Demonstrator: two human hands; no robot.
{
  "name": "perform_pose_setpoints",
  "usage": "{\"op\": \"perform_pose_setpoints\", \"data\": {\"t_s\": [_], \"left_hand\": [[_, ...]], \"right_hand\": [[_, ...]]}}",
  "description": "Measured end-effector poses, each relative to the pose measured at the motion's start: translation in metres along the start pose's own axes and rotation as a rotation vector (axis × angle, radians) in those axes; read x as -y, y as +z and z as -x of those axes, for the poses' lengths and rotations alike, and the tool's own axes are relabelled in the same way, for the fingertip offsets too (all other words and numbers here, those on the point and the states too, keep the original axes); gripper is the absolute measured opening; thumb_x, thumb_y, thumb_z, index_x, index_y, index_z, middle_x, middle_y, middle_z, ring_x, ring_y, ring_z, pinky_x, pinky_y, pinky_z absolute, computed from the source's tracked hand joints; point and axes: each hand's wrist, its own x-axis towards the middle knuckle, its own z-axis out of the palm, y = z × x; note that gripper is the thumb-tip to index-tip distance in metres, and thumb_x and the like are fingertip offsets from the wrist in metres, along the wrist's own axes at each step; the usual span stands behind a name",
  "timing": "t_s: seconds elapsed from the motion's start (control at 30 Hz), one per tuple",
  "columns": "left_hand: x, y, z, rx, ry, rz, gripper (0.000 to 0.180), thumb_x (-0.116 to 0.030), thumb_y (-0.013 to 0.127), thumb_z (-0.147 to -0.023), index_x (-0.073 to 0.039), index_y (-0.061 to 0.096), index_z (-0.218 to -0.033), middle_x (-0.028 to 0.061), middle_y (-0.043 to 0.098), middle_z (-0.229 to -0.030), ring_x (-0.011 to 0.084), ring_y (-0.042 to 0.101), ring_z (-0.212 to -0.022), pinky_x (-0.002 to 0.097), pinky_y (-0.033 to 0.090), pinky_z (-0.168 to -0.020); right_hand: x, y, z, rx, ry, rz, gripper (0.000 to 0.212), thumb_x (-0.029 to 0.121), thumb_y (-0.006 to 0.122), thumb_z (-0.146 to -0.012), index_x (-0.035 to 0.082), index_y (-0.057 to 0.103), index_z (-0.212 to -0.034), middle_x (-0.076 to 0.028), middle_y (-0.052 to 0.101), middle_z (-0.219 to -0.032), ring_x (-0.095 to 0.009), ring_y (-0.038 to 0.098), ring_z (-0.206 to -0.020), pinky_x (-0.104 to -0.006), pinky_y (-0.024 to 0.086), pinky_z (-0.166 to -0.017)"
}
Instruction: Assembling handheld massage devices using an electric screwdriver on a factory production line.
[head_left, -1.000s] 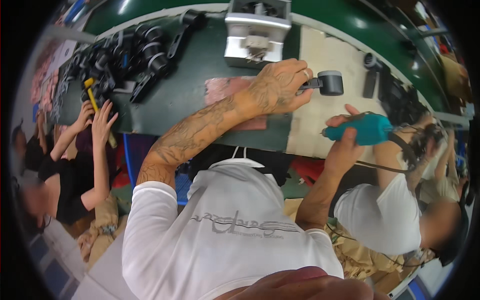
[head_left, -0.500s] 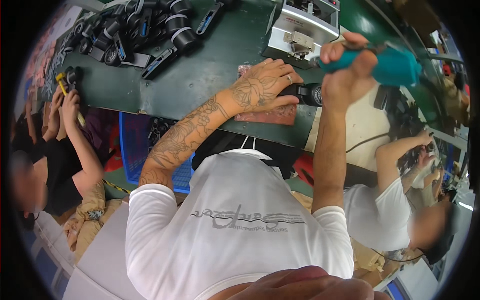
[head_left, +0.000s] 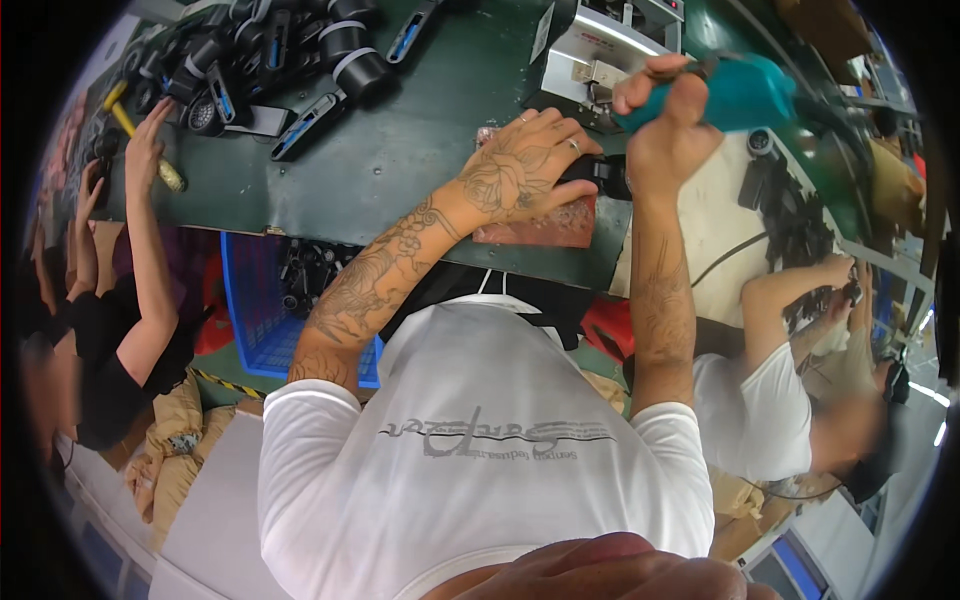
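My left hand (head_left: pixel 525 165) lies over a black wheeled part (head_left: pixel 607 176), fingers curled round it; most of the part is hidden under the palm. Under that hand is a reddish, worn block (head_left: pixel 545 225) on the green bench. In my right hand (head_left: pixel 675 135) is a teal electric screwdriver (head_left: pixel 745 92), held tilted, its body pointing right and slightly blurred. Its tip end is near a silver box-like machine (head_left: pixel 610 45) and does not show clearly. My right wrist is just beside the black part and covers some of its wheel.
Black wheeled parts and cylinders (head_left: pixel 270 60) are heaped at the far left of the bench (head_left: pixel 400 140). Below the edge stands a blue crate (head_left: pixel 250 300) with black parts. A co-worker's hand (head_left: pixel 145 150) is by a yellow hammer (head_left: pixel 140 135) at left; another person (head_left: pixel 770 410) sits at right.
My right hand and the screwdriver have shifted left and slightly up, now hiding more of the wheel. My left hand stays on the part. At left, the co-worker's fingers have straightened beside the hammer.
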Motion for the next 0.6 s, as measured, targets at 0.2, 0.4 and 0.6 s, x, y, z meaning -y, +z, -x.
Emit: {"op": "perform_pose_setpoints", "data": {"t_s": [0.2, 0.4, 0.6], "left_hand": [[-0.001, 0.0, -0.002, 0.019, 0.008, 0.011, 0.041, -0.04, 0.068, -0.09, -0.01, 0.064, -0.117, 0.007, 0.059, -0.111, 0.0265, 0.053, -0.11, 0.0421, 0.043, -0.099], [-0.004, -0.003, -0.003, 0.019, -0.014, 0.001, 0.04, -0.037, 0.071, -0.089, -0.01, 0.065, -0.119, 0.0067, 0.061, -0.109, 0.0265, 0.057, -0.107, 0.0414, 0.044, -0.099], [-0.01, 0.002, -0.016, 0.038, 0.033, 0.02, 0.04, -0.038, 0.07, -0.089, -0.008, 0.064, -0.115, 0.0081, 0.059, -0.107, 0.0289, 0.055, -0.105, 0.0433, 0.044, -0.094]], "right_hand": [[0.023, -0.022, 0.02, -0.05, 0.001, 0.016, 0.056, 0.047, 0.069, -0.095, -0.007, 0.059, -0.103, -0.008, 0.057, -0.069, -0.019, 0.056, -0.061, -0.0299, 0.047, -0.057], [0.016, -0.026, 0.024, -0.037, 0.012, 0.0, 0.052, 0.043, 0.07, -0.095, -0.007, 0.059, -0.103, -0.008, 0.057, -0.07, -0.018, 0.056, -0.062, -0.0305, 0.048, -0.058], [0.01, -0.041, 0.033, -0.068, 0.046, 0.075, 0.05, 0.048, 0.065, -0.097, 0.0, 0.056, -0.098, -0.008, 0.056, -0.071, -0.019, 0.054, -0.059, -0.034, 0.049, -0.058]]}}
